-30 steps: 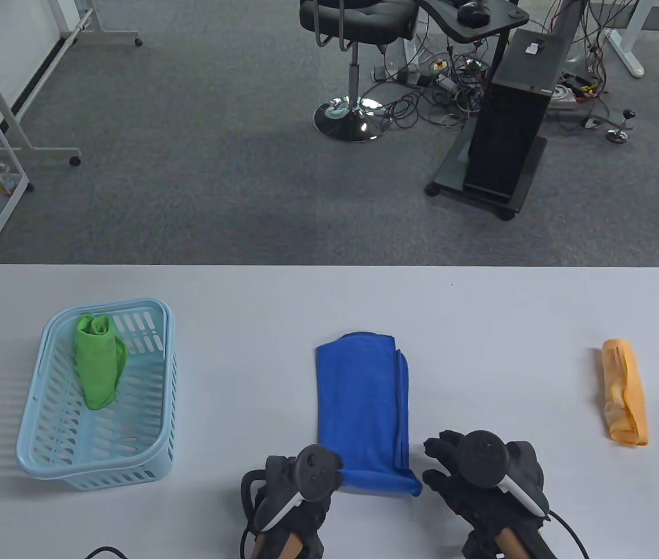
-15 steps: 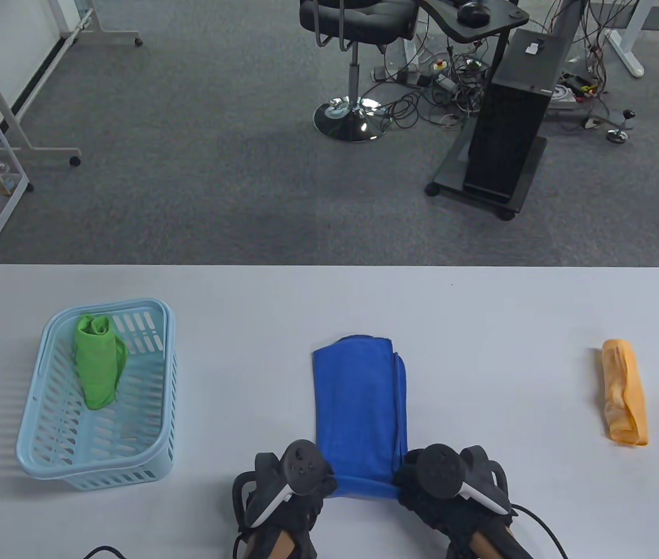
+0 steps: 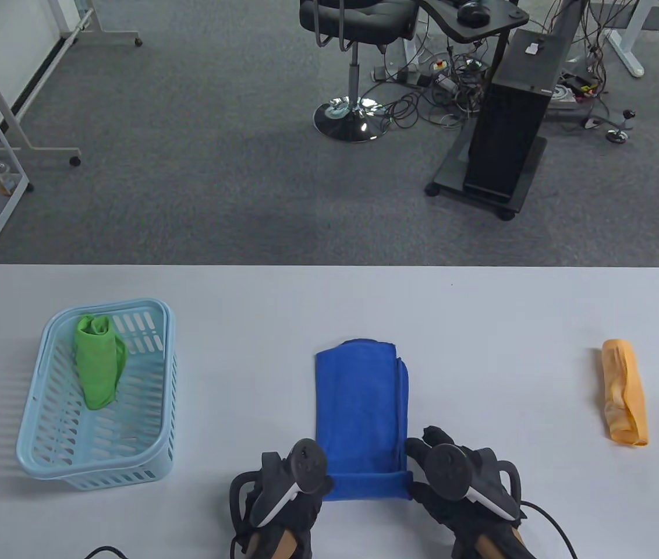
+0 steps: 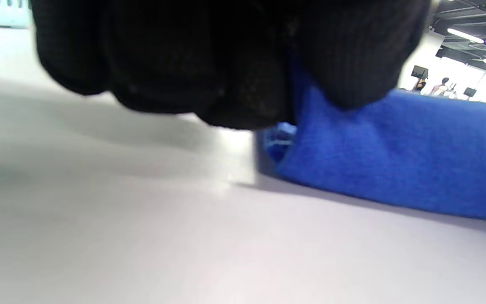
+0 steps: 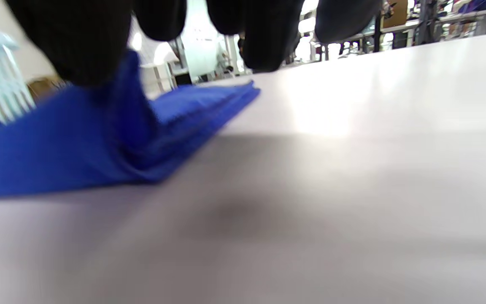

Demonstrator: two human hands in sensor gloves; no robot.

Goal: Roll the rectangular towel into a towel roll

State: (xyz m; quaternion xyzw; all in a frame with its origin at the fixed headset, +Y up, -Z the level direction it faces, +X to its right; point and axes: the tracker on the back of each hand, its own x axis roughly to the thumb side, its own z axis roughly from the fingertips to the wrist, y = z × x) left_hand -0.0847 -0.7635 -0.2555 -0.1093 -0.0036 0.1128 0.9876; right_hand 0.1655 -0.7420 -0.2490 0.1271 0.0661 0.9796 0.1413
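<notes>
Pinching blue towel (image 3: 361,402) near edge: left hand (image 3: 283,495), right hand (image 3: 463,483); wrist views alone show lifted fold.

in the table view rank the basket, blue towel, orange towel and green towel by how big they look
1. light blue basket
2. blue towel
3 and 4. green towel and orange towel: both rolled and similar-looking, so not ranked.
</notes>
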